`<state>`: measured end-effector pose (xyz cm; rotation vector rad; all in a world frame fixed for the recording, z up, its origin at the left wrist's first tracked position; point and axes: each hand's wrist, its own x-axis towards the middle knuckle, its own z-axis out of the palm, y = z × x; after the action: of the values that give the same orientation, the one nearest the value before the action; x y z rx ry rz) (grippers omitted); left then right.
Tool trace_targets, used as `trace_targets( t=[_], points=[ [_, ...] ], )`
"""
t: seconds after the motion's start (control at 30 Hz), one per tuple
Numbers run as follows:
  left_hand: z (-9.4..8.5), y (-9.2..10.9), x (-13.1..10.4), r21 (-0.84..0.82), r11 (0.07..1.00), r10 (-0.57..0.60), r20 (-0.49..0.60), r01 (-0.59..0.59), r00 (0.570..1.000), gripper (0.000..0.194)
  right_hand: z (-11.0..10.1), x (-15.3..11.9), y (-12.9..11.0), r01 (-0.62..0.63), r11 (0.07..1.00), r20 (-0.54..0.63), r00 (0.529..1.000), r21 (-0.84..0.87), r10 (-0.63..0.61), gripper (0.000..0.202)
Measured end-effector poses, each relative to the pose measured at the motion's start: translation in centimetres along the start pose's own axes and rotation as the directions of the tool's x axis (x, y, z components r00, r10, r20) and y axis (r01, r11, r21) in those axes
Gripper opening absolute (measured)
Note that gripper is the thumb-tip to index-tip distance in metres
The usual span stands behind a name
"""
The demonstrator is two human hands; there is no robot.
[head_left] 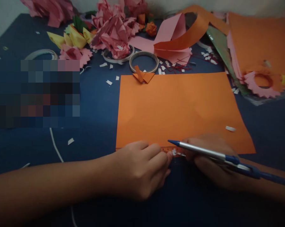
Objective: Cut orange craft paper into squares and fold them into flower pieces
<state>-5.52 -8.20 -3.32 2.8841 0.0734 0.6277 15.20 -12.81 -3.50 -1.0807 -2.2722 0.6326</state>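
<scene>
Orange sheet (180, 107) at my 12 o'clock. Left hand (142, 167) curled on its 6 o'clock edge, grip hidden, can't tell. Right hand (210, 142) holds pen (201, 150). Best keep marked strip (170, 149) flush.

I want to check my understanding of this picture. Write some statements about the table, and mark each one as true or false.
1. The right hand holds a slim silver and blue pen. True.
2. The left hand is at the far edge of the large flat orange paper sheet. False: the left hand is at the near edge of the sheet.
3. A small folded orange paper piece overlaps the sheet's far edge. True.
4. A small white scrap lies on the sheet, toward its right side. True.
5. The table is bright white. False: the table is dark blue.
</scene>
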Motion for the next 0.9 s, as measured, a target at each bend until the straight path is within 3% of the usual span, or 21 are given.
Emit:
trace_targets(
  t=[0.9],
  points=[
    [0.06, -0.03, 0.07, 0.008, 1.000, -0.003, -0.012, 0.004, 1.000, 0.021, 0.04, -0.41, 0.18, -0.005, 1.000, 0.012, 1.000, 0.003, 0.005, 0.023]
  ],
)
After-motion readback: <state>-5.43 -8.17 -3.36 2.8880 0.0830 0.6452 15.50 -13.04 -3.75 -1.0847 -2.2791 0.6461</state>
